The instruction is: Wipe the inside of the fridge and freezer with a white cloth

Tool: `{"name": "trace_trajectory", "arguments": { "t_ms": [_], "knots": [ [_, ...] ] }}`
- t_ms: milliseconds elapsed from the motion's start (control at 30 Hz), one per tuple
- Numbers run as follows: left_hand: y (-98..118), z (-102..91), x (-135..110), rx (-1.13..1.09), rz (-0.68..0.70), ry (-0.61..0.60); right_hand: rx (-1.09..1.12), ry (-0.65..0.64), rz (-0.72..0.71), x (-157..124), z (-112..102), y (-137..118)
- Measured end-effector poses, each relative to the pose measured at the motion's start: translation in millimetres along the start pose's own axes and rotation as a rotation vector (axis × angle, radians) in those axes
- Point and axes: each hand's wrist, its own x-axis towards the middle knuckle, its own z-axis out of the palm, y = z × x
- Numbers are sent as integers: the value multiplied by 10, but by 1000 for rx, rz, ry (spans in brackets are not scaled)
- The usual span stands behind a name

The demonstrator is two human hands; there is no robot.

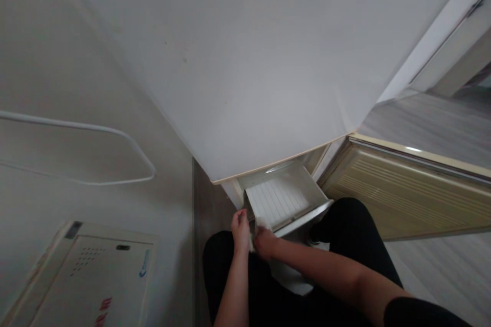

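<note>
Head view: just below the middle of the frame, one white plastic drawer with a ribbed floor (282, 198) stands pulled out from under the broad white front of a refrigerator (245, 71) that fills the upper centre. The drawer's inside shows only its ribbed bottom and pale walls; nothing can be seen lying in it. To its right, one cream-coloured open door with ribbed inner lining (406, 194) stretches toward the right edge of the frame.

Two bare hands meet at the drawer's near left corner, in the lower centre. The left hand (240, 229) is loosely closed, knuckles up, right beside the drawer's left front edge. The right hand (265, 241) lies just to its right, its fingers curled around one small white cloth-like piece (262, 224) that sits against the drawer's front lip; how tightly they grip is hard to tell at this size. The white piece lies between the two hands, touching the right fingers, and whether the left fingers also touch it cannot be told. Both forearms come up from the bottom edge over dark-clothed knees (345, 225).

In the lower left corner stands one beige box-shaped appliance with small perforations (95, 276), and above it one thin white cable (115, 133) loops along the pale wall.
</note>
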Motion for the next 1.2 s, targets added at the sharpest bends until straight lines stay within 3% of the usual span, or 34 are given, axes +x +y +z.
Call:
{"name": "trace_trajectory", "arguments": {
  "t_ms": [133,200,367,467,533,633,767,1200],
  "knots": [
    [22,72,-74,185,114,-143,-595,-264,-271,-535,-586,-62],
    [39,106,-150,281,159,-249,-902,-300,-311,-761,-953,-80],
    [94,200,-398,573,227,-502,-1100,-133,46,-1093,-1926,27],
    [125,278,-532,951,311,-656,-1064,-37,184,-1128,-2260,132],
    [133,330,-597,1128,352,-707,-1035,-11,192,-1109,-2299,180],
    [125,387,-646,1227,352,-717,-1045,27,233,-1074,-2183,197],
    [107,408,-648,1263,344,-715,-1071,67,263,-1065,-2056,163],
    [68,405,-638,1247,319,-709,-1108,42,257,-1040,-2065,147]
  ]
}}
